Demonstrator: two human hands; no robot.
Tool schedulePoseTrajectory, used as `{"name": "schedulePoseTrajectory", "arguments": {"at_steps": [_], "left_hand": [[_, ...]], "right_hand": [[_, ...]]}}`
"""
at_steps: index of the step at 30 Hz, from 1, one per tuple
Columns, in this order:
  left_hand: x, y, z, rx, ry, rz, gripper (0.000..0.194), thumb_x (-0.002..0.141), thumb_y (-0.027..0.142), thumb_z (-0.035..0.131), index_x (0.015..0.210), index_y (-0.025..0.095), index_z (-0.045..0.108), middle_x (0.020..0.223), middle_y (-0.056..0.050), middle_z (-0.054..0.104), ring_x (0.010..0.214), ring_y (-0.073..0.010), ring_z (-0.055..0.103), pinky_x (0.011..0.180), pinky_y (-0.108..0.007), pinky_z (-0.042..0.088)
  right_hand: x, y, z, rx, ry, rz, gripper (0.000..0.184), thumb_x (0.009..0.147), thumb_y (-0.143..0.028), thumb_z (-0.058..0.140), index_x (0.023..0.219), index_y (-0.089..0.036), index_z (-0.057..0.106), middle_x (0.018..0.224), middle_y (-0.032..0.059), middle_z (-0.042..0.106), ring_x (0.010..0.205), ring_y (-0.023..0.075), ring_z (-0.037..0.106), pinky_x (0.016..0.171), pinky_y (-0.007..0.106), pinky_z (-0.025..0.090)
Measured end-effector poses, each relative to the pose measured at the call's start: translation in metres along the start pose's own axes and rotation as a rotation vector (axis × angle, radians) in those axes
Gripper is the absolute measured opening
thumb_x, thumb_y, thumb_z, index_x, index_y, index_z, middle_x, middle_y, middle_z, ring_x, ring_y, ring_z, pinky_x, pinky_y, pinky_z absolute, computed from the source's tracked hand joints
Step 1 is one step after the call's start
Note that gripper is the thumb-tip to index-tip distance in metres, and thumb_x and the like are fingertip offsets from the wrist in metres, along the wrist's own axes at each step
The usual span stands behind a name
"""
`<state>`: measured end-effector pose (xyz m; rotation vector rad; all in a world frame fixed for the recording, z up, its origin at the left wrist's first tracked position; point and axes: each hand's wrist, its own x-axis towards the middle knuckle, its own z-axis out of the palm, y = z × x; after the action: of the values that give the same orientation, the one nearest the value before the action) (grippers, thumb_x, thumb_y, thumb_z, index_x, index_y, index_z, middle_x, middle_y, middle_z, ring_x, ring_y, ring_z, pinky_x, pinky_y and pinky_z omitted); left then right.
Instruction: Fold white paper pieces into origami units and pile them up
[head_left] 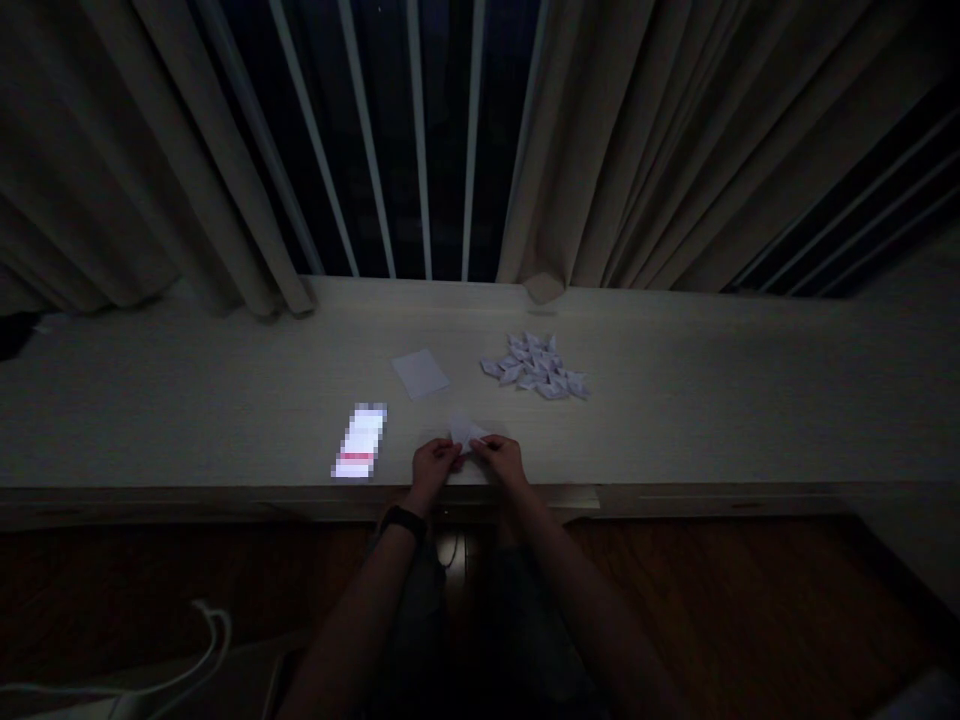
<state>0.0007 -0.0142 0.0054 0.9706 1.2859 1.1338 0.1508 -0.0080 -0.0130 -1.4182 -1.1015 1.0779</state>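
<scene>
A partly folded sheet of white paper (465, 428) is pinched between my two hands just above the front edge of the pale ledge (675, 430). My left hand (433, 466) grips its left side with thumb and fingers closed. On the other side, my right hand (501, 458) holds the paper the same way. Farther back lies a square stack of white paper (421, 373), flat and turned at an angle. To its right is a cluster of several small folded paper pieces (538, 366). Dim light hides the exact folds.
A lit phone (361, 441), its screen blurred out, lies left of my hands. Behind the ledge are a barred window (397, 140) and long curtains (600, 150). A white cable (214, 630) runs at the lower left, and drawers sit under the ledge.
</scene>
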Motion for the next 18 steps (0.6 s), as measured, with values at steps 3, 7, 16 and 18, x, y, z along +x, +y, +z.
{"name": "schedulePoseTrajectory", "arguments": {"at_steps": [3,7,16,18], "left_hand": [[0.0,-0.001,0.0,-0.001,-0.008,0.01,0.037,0.061,0.041,0.077,0.079,0.012,0.062,0.066,-0.005,0.067,0.058,-0.0165,0.065,0.056,-0.026,0.052],[0.001,-0.003,0.001,0.012,-0.022,0.03,0.037,0.063,0.043,0.075,0.078,0.013,0.061,0.067,-0.005,0.067,0.058,-0.0162,0.064,0.054,-0.025,0.05],[0.005,-0.006,0.0,0.181,-0.026,0.071,0.03,0.06,0.038,0.076,0.075,0.014,0.066,0.064,-0.005,0.067,0.054,-0.0142,0.061,0.051,-0.022,0.044],[0.004,-0.006,0.0,0.132,-0.023,0.05,0.03,0.061,0.039,0.076,0.074,0.014,0.066,0.062,-0.004,0.066,0.052,-0.0137,0.059,0.05,-0.022,0.043]], "right_hand": [[0.0,-0.001,0.003,0.029,0.052,0.018,0.031,0.058,-0.045,0.072,0.067,-0.015,0.068,0.061,0.0025,0.065,0.055,0.0146,0.055,0.053,0.025,0.041],[0.002,-0.001,0.009,0.083,0.092,0.069,0.031,0.056,-0.044,0.073,0.066,-0.016,0.064,0.055,0.0008,0.062,0.049,0.0141,0.053,0.049,0.025,0.04],[0.0,0.0,0.013,-0.03,0.134,0.005,0.028,0.06,-0.045,0.068,0.062,-0.018,0.061,0.056,0.0017,0.062,0.054,0.0153,0.054,0.052,0.025,0.042],[0.0,0.001,0.012,-0.025,0.108,-0.013,0.029,0.061,-0.046,0.067,0.062,-0.018,0.062,0.057,0.0017,0.062,0.055,0.0152,0.054,0.053,0.025,0.043]]}}
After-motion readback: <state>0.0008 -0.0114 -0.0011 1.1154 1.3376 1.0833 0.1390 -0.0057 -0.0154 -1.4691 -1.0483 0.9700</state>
